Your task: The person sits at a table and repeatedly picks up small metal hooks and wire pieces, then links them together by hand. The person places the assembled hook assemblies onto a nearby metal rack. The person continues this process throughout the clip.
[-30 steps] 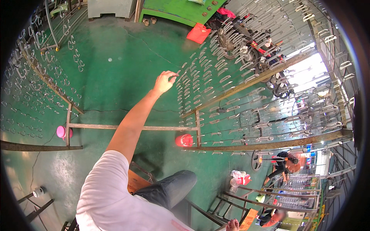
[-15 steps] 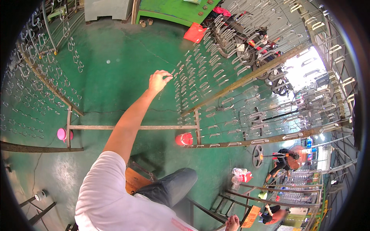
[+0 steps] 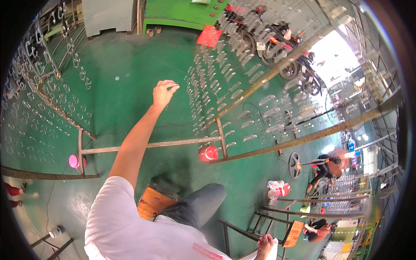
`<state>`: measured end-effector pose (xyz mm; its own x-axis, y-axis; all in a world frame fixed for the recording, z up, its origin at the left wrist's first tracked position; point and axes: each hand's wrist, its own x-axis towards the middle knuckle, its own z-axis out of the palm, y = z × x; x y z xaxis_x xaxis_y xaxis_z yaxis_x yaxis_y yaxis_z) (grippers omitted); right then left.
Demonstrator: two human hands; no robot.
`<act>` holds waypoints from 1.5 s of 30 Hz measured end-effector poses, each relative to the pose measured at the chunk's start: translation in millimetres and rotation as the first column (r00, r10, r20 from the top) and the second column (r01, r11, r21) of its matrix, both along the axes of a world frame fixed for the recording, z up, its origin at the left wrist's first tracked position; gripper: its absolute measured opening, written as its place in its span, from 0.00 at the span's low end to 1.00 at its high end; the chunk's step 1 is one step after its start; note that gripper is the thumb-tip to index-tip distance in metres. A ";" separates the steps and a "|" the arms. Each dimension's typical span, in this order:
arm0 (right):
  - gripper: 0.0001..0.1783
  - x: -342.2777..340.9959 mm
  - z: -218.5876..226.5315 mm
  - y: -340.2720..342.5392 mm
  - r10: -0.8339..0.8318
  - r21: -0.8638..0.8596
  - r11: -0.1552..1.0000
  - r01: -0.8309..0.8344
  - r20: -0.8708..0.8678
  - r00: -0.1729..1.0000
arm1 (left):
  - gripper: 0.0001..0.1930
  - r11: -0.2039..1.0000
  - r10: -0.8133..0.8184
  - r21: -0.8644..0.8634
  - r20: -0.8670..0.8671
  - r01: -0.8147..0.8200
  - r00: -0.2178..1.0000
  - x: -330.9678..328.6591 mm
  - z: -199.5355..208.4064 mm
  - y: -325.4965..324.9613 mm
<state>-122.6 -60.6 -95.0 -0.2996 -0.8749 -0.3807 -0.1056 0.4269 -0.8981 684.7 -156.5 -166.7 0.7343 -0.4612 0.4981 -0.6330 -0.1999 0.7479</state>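
Left hand (image 3: 164,93) drawn back from hanging hooks (image 3: 208,86), grip pinched, contents unclear, green floor (image 3: 125,65)

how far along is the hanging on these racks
Done: the metal rack frame on the right already carries many rows of small silvery metal parts, and the left rack is hung with them too. In hand: the left hand is raised with fingertips pinched beside the right rack's rows; whether it holds a part is too small to tell. The right hand is low. Left: cannot tell.
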 end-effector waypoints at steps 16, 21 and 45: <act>0.09 95.5 69.3 77.7 0.076 -0.227 0.969 -0.100 -0.110 0.991 | 0.06 0.763 -0.632 0.023 -0.185 0.646 0.752 -162.1 187.8 142.9; 0.08 135.3 116.0 102.1 0.184 -0.446 0.878 -0.176 -0.026 0.983 | 0.05 0.459 -0.883 -0.068 -0.149 0.886 0.446 -253.7 227.5 159.7; 0.07 143.0 112.6 212.0 -0.810 -0.819 0.530 0.220 -0.413 0.416 | 0.08 -0.456 -0.864 0.015 0.230 0.890 -0.447 -599.0 187.8 191.5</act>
<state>20.3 151.5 17.6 -0.6532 -0.3161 0.6880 -0.7423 0.0882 -0.6642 85.8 35.1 21.1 -0.6929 -0.3189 0.6467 0.1736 0.7967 0.5789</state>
